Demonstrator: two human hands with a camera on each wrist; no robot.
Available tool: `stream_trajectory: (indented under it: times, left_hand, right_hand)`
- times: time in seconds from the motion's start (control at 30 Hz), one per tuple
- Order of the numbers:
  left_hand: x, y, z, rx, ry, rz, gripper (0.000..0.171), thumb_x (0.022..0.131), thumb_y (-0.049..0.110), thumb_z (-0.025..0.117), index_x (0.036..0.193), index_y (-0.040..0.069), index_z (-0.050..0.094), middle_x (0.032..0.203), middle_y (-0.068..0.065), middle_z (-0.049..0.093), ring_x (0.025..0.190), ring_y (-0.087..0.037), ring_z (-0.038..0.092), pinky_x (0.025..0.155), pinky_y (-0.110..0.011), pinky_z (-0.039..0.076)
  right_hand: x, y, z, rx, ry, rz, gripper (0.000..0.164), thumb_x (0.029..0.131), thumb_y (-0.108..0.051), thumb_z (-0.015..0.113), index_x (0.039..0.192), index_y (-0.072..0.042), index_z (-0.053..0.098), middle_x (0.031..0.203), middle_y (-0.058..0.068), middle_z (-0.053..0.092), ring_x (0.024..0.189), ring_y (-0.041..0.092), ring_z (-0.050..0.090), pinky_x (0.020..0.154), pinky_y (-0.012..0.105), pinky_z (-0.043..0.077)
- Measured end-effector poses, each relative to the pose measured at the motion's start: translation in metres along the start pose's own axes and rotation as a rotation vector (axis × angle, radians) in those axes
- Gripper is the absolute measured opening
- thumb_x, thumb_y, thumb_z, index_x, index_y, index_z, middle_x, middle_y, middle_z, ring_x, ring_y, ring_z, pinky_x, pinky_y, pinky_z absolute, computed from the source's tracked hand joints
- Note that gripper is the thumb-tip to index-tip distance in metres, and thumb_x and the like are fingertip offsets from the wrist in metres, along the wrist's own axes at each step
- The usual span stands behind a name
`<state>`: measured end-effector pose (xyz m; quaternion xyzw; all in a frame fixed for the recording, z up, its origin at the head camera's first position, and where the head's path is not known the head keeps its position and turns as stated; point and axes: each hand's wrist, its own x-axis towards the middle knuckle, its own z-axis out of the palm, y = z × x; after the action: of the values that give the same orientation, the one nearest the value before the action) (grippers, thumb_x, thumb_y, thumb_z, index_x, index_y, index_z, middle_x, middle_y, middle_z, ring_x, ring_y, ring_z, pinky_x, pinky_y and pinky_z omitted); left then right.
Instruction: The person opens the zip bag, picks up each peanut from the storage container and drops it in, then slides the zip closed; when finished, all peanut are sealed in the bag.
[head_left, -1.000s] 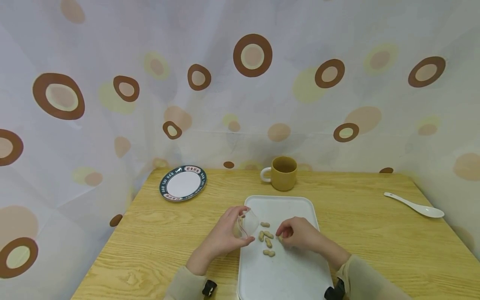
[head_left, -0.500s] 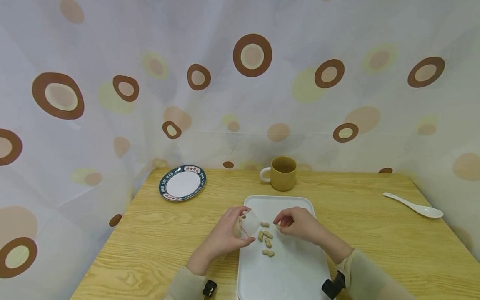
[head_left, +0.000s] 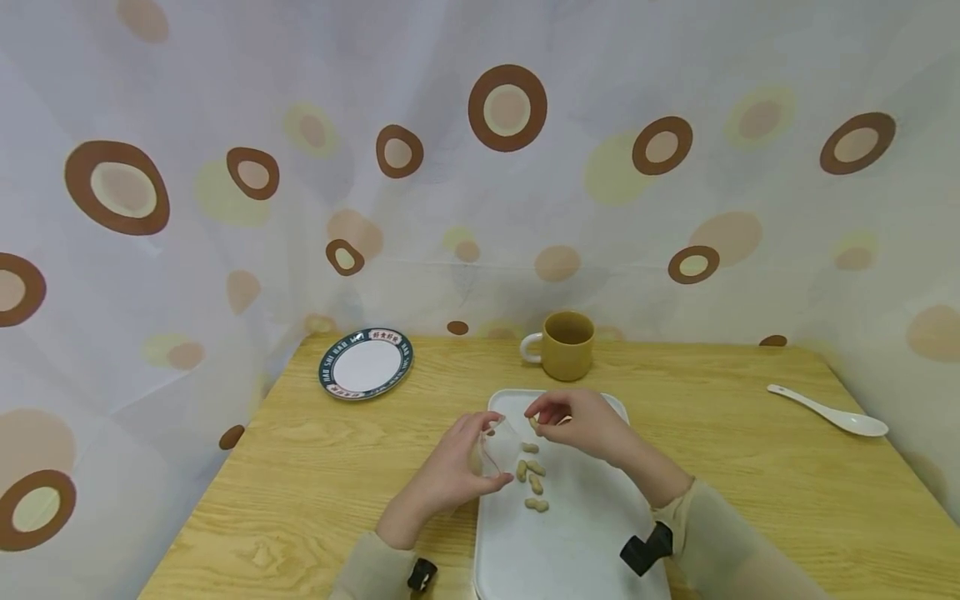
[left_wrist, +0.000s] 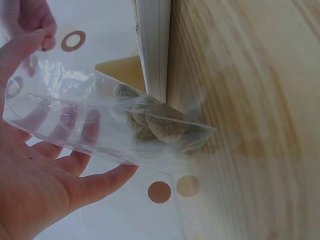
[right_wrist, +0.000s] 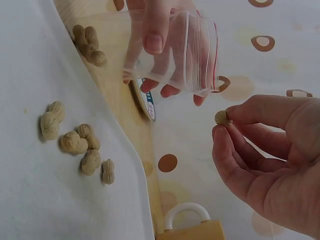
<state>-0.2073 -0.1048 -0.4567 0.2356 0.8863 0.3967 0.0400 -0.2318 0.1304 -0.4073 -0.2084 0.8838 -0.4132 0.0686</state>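
My left hand (head_left: 450, 468) holds a clear zip-top bag (right_wrist: 201, 55) over the left edge of the white tray (head_left: 570, 546), its fingers and thumb around the mouth. Several peanuts (left_wrist: 157, 125) lie inside the bag at its lower end. Between thumb and fingertips, my right hand (head_left: 588, 427) pinches a single peanut (right_wrist: 222, 118). That peanut is close to the bag's red-lined mouth but outside it. Below the right hand, several loose peanuts (head_left: 536, 485) lie on the tray.
A mustard mug (head_left: 567, 348) with a white handle stands behind the tray. To the back left is a plate (head_left: 367, 367) with a dark green rim, and a white spoon (head_left: 832, 412) lies far right. A patterned curtain (head_left: 420, 225) backs the wooden table (head_left: 300, 492).
My right hand has lifted a peanut off the tray and carried it up and left to the bag's mouth. The left hand and bag have stayed nearly still.
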Motion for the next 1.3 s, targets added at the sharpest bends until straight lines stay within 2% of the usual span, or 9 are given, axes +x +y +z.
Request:
stream_trajectory:
  times: [0.4, 0.73, 1.03, 1.3]
  left_hand:
    - [0.000, -0.001, -0.001, 0.023, 0.016, 0.016, 0.072, 0.080, 0.031, 0.081, 0.140, 0.017, 0.044, 0.134, -0.006, 0.052, 0.124, -0.024, 0.051, 0.104, -0.048, 0.045]
    - [-0.001, -0.001, -0.001, 0.033, 0.018, 0.018, 0.072, 0.080, 0.031, 0.081, 0.140, 0.016, 0.044, 0.134, -0.005, 0.052, 0.124, -0.023, 0.051, 0.104, -0.047, 0.045]
    - [-0.004, -0.003, -0.006, 0.017, 0.028, -0.027, 0.073, 0.080, 0.031, 0.081, 0.142, 0.017, 0.044, 0.136, -0.009, 0.052, 0.125, -0.025, 0.050, 0.105, -0.049, 0.044]
    - [-0.004, -0.005, -0.008, 0.000, 0.025, -0.021, 0.073, 0.080, 0.032, 0.081, 0.142, 0.017, 0.044, 0.137, -0.012, 0.051, 0.126, -0.026, 0.050, 0.105, -0.050, 0.044]
  right_hand:
    - [0.004, -0.017, 0.006, 0.040, -0.051, -0.070, 0.017, 0.086, -0.006, 0.071, 0.103, -0.004, 0.072, 0.084, 0.001, 0.066, 0.078, 0.012, 0.061, 0.069, 0.020, 0.052]
    - [0.004, -0.017, 0.009, 0.070, -0.067, -0.040, 0.017, 0.087, -0.005, 0.070, 0.104, -0.007, 0.071, 0.086, 0.001, 0.066, 0.080, 0.012, 0.061, 0.070, 0.021, 0.052]
    - [0.004, -0.004, 0.009, 0.062, -0.055, 0.048, 0.019, 0.087, -0.004, 0.070, 0.105, -0.006, 0.071, 0.086, 0.001, 0.065, 0.080, 0.014, 0.059, 0.068, 0.023, 0.052]
    - [0.007, 0.013, 0.015, 0.015, -0.051, 0.097, 0.020, 0.086, -0.004, 0.072, 0.107, -0.004, 0.071, 0.084, 0.001, 0.065, 0.076, 0.014, 0.057, 0.067, 0.024, 0.050]
